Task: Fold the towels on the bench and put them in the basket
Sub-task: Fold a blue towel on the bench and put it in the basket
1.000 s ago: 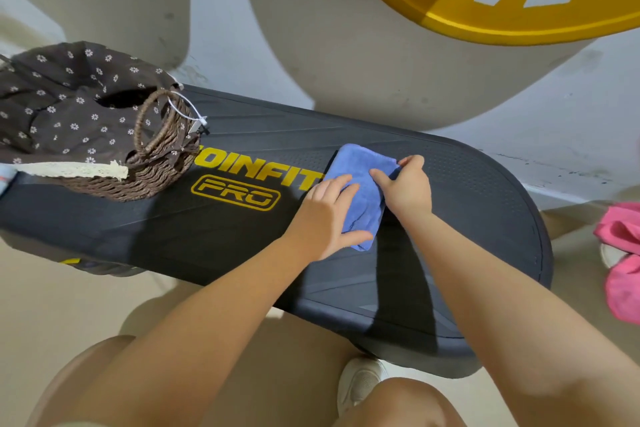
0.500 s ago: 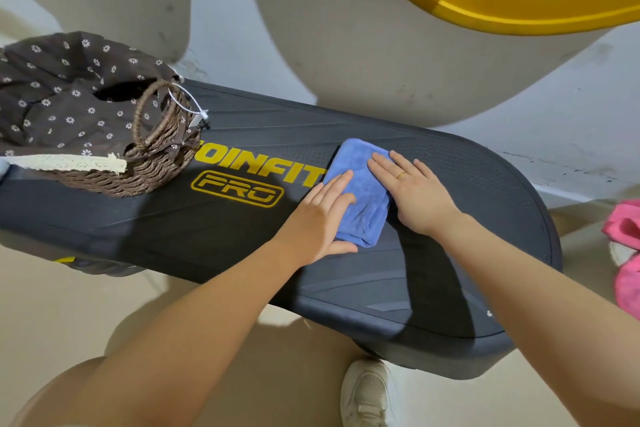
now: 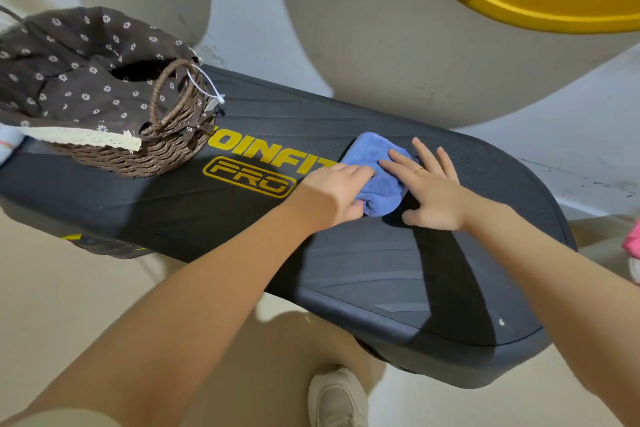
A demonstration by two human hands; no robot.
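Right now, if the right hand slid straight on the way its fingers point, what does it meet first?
Nothing on the bench, probably. The right hand lies flat, fingers pointing up-left past the blue towel toward the far edge; the way looks free, though depth beyond is unclear.

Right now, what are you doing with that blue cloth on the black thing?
A person is folding a small blue towel on a black exercise bench. The left hand grips the towel's near edge, thumb tucked under it. The right hand lies flat, fingers spread, partly on the towel and partly on the bench. The wicker basket with its flowery brown lining stands at the bench's left end; the towel is not in it yet.
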